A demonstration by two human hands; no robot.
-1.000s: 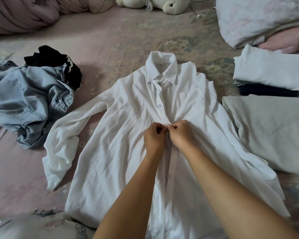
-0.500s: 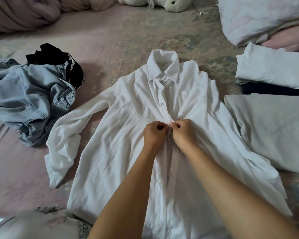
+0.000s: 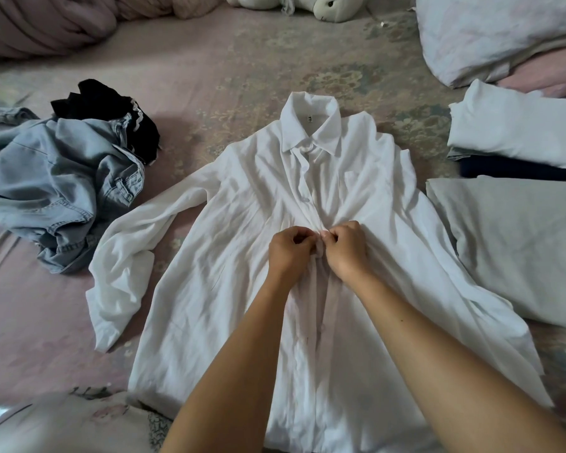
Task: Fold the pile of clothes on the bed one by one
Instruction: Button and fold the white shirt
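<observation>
Both hands, left hand (image 3: 291, 250) and right hand (image 3: 346, 248), are pinched on the white shirt (image 3: 229, 276) placket; denim garment (image 3: 53, 188) is heaped left, folded clothes (image 3: 520, 132) right; the button is hidden.

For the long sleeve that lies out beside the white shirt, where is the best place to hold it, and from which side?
Probably at the cuff, the free end of the sleeve, coming from the open bed on the left. The sleeve bends there and the cuff lies clear of the shirt body and the denim. The left hand is nearer, though both hands now pinch the placket.
</observation>
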